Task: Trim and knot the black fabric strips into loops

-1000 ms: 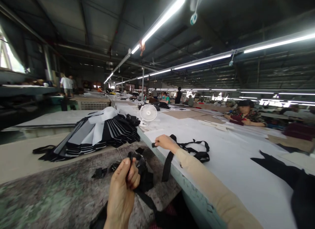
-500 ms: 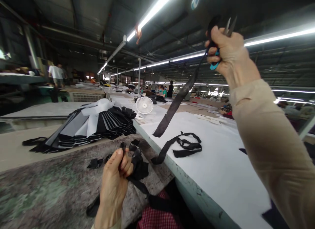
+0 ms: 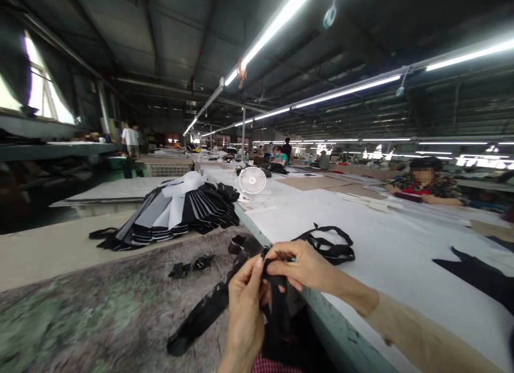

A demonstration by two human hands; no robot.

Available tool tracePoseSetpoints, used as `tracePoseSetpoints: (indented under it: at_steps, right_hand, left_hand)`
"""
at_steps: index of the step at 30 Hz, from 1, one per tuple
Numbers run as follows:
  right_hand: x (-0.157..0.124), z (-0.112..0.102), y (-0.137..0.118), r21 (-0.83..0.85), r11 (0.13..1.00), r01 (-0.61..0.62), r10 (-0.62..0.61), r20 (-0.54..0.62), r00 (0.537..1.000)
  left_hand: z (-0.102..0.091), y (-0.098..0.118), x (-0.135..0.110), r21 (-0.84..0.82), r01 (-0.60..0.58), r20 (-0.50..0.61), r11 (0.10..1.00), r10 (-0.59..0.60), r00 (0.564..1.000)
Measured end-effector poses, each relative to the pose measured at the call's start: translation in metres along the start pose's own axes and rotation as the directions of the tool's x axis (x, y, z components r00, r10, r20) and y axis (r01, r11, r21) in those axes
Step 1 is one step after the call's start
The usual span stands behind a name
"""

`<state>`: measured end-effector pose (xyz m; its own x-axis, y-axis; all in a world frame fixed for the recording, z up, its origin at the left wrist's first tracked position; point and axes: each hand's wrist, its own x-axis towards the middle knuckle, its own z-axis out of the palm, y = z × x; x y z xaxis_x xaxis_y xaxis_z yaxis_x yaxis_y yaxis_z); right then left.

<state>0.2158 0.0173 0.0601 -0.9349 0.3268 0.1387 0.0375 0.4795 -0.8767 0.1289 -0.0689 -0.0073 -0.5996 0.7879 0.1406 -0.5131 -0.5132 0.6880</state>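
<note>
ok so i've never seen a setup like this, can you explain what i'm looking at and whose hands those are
There's no machine here: these are a person's own two bare hands, seen from a camera worn on that person's head, looking forward and down. The left hand and right hand meet at the table's edge, both pinching a black fabric strip. On the white-covered table lie a loose coil of black strip and, farther off, a small white desk fan. To the left, black scraps lie on a mottled grey surface, with a fanned stack of cut pieces beyond.
</note>
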Motion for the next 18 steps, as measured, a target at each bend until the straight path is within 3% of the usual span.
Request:
tracePoseSetpoints:
  at_steps: [4,6,10,13,18]
  right_hand:
    - [0.004,0.004,0.017,0.034,0.999,-0.016,0.02,-0.12,0.993]
    - [0.006,0.003,0.019,0.118,0.991,-0.06,0.074,-0.115,0.991]
    - [0.008,0.002,0.019,0.315,0.94,-0.133,0.152,-0.036,0.988]
    - [0.009,0.001,0.02,0.333,0.93,-0.154,0.19,-0.078,0.979]
    - [0.008,-0.001,0.028,0.301,0.94,-0.163,0.181,-0.033,0.983]
  left_hand:
    - [-0.003,-0.009,0.004,0.013,0.029,-0.053,1.0,-0.028,0.998]
    - [-0.005,-0.009,0.005,0.049,0.018,-0.032,0.999,-0.016,0.999]
    - [-0.01,-0.004,0.005,0.135,-0.017,0.149,0.991,-0.003,0.989]
    - [-0.014,-0.005,0.006,0.217,-0.083,0.236,0.973,0.03,0.971]
    - [-0.013,-0.016,0.01,0.244,-0.06,0.122,0.968,0.031,0.992]
